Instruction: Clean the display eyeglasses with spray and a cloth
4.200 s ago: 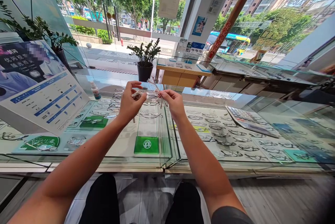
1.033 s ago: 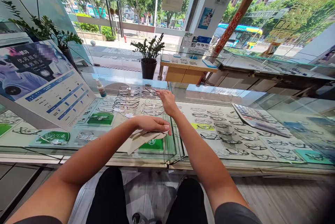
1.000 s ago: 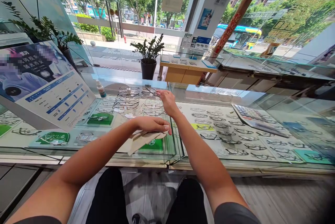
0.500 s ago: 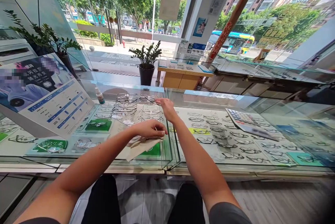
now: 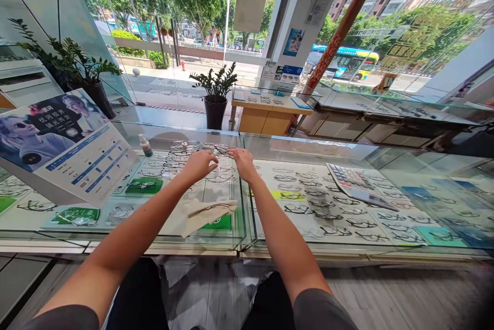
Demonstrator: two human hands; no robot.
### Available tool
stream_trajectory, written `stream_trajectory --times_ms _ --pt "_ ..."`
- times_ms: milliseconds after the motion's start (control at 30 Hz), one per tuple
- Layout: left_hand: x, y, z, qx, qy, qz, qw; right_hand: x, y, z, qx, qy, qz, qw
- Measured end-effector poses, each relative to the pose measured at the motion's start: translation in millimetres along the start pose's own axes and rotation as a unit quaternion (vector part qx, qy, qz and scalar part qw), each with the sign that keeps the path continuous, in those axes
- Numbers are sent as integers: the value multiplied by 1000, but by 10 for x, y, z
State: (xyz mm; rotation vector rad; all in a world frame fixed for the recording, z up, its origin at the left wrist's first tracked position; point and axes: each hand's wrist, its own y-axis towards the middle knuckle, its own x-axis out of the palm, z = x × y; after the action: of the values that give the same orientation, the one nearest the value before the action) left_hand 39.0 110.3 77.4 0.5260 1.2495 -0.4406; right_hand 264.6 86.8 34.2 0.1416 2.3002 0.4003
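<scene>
My right hand (image 5: 244, 165) pinches a dark-framed pair of eyeglasses (image 5: 221, 151) at the far side of the glass display counter (image 5: 231, 254). Just left of it, my left hand (image 5: 199, 166) hovers over the rows of eyeglasses with thumb and fingers apart, holding nothing. Its palm and wrist hide part of the frames below. Rows of thin eyeglasses (image 5: 181, 149) lie on and under the glass near that hand. A beige cloth (image 5: 206, 212) lies folded on the counter nearer to me, partly over a green card (image 5: 219, 223).
A small spray bottle (image 5: 145, 145) stands behind a large printed display board (image 5: 87, 150) on the left. To the right, a calculator (image 5: 357, 186) lies on the glass above more eyeglasses. Beyond the counter stand a potted plant (image 5: 215, 108) and a wooden cabinet (image 5: 266, 119).
My left hand has let go of the beige cloth and moved forward to the far rows of eyeglasses. The right hand stays at the far edge, slightly lower in view.
</scene>
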Motion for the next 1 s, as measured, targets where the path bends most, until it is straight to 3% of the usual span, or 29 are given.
stream_trajectory --times_ms 133,200,300,433,567,633,833,900,1000 --pt "0 208 186 1 30 -50 998 -28 0 -11 0 15 -9 1000" --pt "-96 239 195 -3 29 -63 998 -34 13 4 5 23 -6 1000" --pt "-439 184 93 12 -4 -90 996 -15 35 37 12 21 -18 1000" --pt "-1016 98 4 75 -236 -50 968 74 23 39 -15 -4 -58 998" --pt "-1274 132 119 61 -426 28 902 153 -35 0 -51 -4 -72 996" --pt "-1271 166 208 38 -507 55 859 175 -62 -7 -57 -7 -77 995" --pt "-1160 168 444 -25 -674 42 737 183 -107 -32 -62 -25 -90 994" --pt "-1145 152 495 -36 -704 68 706 81 -97 -149 -72 5 -44 996" --pt "-1136 139 545 -62 -724 148 670 -234 -24 -528 -90 139 135 977"
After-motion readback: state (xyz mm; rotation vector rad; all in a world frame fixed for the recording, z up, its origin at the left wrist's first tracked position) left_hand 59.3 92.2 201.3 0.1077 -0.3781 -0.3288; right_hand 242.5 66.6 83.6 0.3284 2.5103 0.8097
